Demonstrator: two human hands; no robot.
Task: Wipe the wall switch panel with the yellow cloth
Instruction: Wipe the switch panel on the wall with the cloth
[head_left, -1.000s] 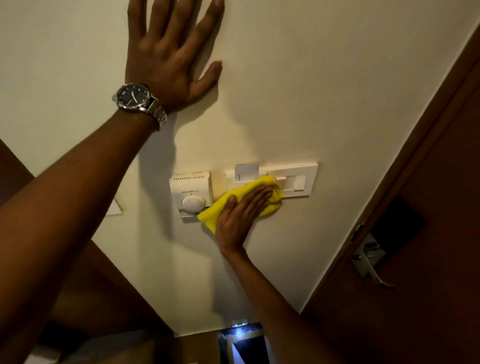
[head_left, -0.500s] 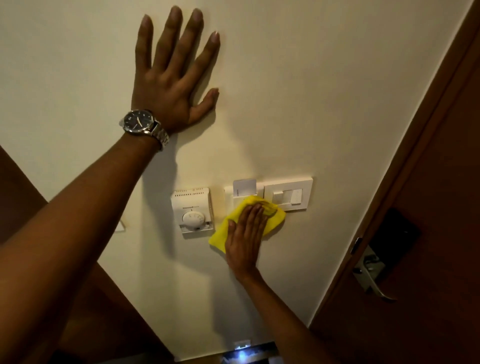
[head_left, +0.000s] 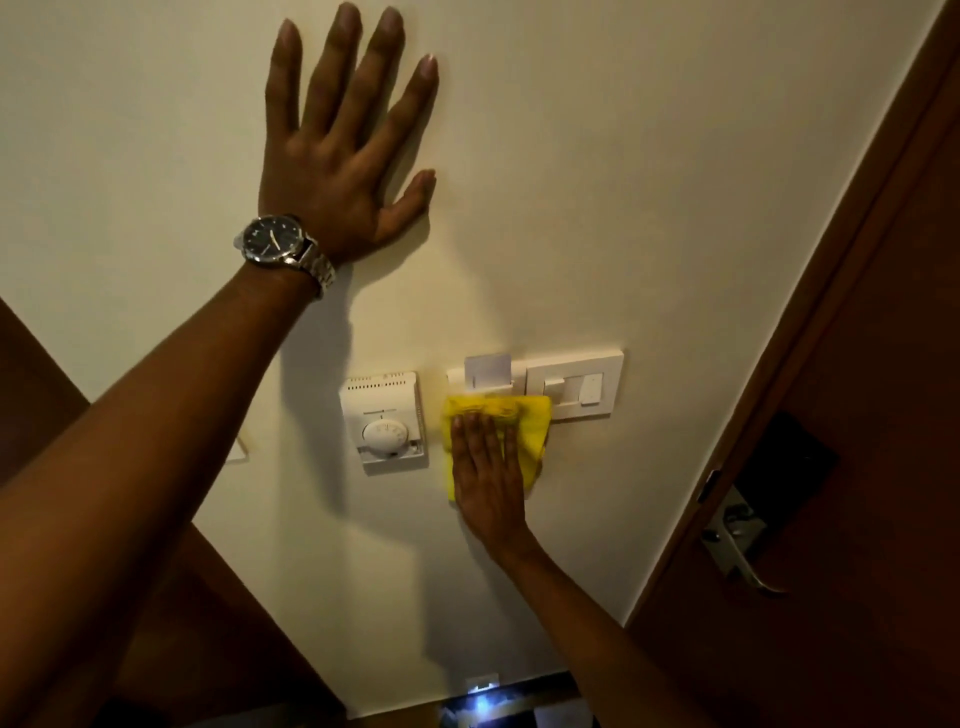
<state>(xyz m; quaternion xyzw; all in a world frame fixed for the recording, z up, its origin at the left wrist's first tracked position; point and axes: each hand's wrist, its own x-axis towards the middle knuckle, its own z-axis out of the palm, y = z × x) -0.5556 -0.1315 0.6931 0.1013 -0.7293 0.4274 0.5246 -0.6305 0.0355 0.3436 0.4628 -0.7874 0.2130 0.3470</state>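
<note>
The white wall switch panel (head_left: 576, 387) is mounted on a cream wall, with a card slot at its left end and rocker switches at its right. The yellow cloth (head_left: 532, 423) lies flat over the panel's lower left part and the wall below it. My right hand (head_left: 485, 480) presses the cloth against the wall with flat, straight fingers. My left hand (head_left: 343, 150), wearing a metal wristwatch, rests flat on the wall above, fingers spread, holding nothing.
A white thermostat (head_left: 383, 421) with a round dial sits just left of the cloth. A brown wooden door with a metal lever handle (head_left: 737, 551) stands at the right. Another white plate (head_left: 236, 449) peeks out behind my left forearm. A small light glows at the floor below.
My right hand has slid the cloth down and turned upright, uncovering more of the right switches. The whole view has shifted, so my left hand and the panel appear lower in frame.
</note>
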